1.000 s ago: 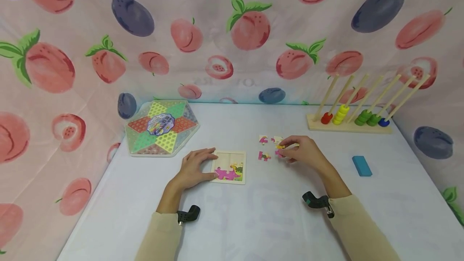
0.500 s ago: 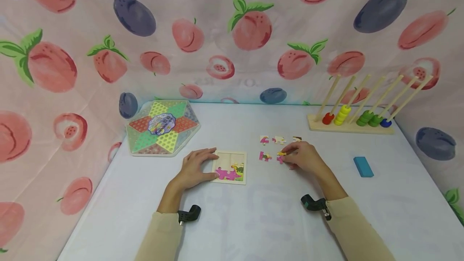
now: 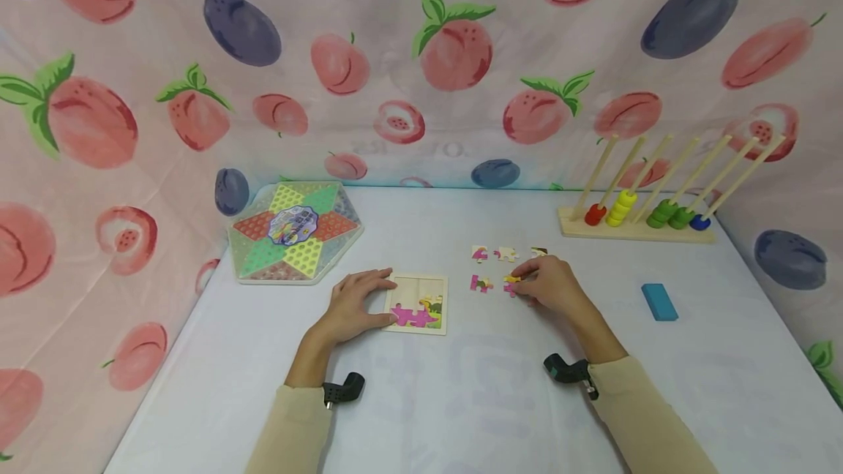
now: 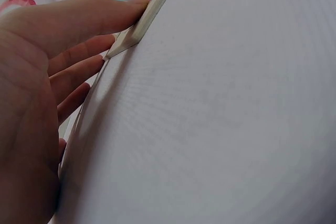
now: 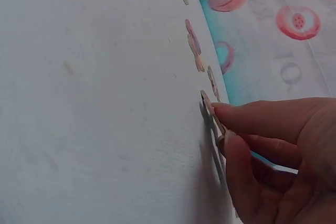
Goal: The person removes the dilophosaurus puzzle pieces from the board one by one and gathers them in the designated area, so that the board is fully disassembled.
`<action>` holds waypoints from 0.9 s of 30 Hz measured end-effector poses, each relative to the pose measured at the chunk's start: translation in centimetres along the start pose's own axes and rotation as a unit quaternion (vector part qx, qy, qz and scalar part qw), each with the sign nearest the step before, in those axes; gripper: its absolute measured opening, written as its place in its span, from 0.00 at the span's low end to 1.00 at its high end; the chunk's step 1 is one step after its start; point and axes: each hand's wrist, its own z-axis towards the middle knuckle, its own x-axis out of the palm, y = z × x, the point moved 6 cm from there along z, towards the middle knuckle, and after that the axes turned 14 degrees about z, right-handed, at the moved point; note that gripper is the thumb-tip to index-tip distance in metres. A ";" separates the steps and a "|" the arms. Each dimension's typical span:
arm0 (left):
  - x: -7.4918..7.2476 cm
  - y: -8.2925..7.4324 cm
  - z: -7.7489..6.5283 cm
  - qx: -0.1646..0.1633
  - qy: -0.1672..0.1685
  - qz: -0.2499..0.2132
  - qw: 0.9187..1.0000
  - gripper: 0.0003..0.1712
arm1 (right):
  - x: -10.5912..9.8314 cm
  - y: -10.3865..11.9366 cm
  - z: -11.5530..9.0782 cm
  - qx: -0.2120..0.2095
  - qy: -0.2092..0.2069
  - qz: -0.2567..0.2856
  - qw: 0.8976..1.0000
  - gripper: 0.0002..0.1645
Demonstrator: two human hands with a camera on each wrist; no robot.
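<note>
My left hand (image 3: 356, 303) rests at the left side of a square wooden puzzle tray (image 3: 415, 278). In the left wrist view its thumb lies on the tray's raised edge (image 4: 140, 32), and the other fingers stretch along the side. Pink and green puzzle pieces (image 3: 415, 315) fill the tray's lower part and right side. To the right of the tray, my right hand (image 3: 553, 285) pinches a pink and yellow puzzle piece (image 3: 510, 286) between thumb and forefinger. The right wrist view shows that piece edge-on, just over or at the tabletop.
Loose puzzle pieces lie nearby: two in the back row (image 3: 479, 254) (image 3: 506, 254), one partly behind the right hand (image 3: 538, 251), one in front (image 3: 481, 284). A Chinese checkers board (image 3: 293, 232) stands back left, a bead-and-peg rack (image 3: 635, 231) back right, a blue block (image 3: 659, 302) right.
My right hand has moved slightly nearer and down with the puzzle piece, uncovering a loose piece behind it. My left hand and the tray have stayed put.
</note>
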 end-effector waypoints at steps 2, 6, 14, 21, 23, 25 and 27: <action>0.0 0.0 0.0 0.000 0.000 0.000 1.000 0.32 | 0.1 0.0 0.1 0.001 -0.004 -0.001 1.000 0.16; 0.1 0.0 0.0 -0.001 0.000 0.003 1.000 0.32 | 0.1 0.2 0.0 -0.003 -0.013 -0.018 1.000 0.15; 0.2 0.1 0.1 -0.004 0.002 0.004 1.000 0.32 | -0.1 1.0 -0.3 -0.012 -0.023 -0.063 0.998 0.12; 0.1 0.1 0.1 -0.002 0.001 0.002 1.000 0.32 | 0.0 1.2 -0.4 0.002 -0.028 -0.085 0.996 0.13; 0.1 0.1 0.1 -0.001 0.000 0.001 1.000 0.32 | 0.0 1.2 -0.4 0.003 -0.028 -0.088 0.996 0.13; 0.2 0.1 0.0 -0.001 -0.001 0.001 1.000 0.32 | 0.0 1.1 -0.5 0.004 -0.028 -0.088 0.996 0.13; 0.2 0.2 0.0 -0.001 -0.001 0.001 1.000 0.32 | 0.1 1.1 -0.5 0.005 -0.027 -0.089 0.996 0.13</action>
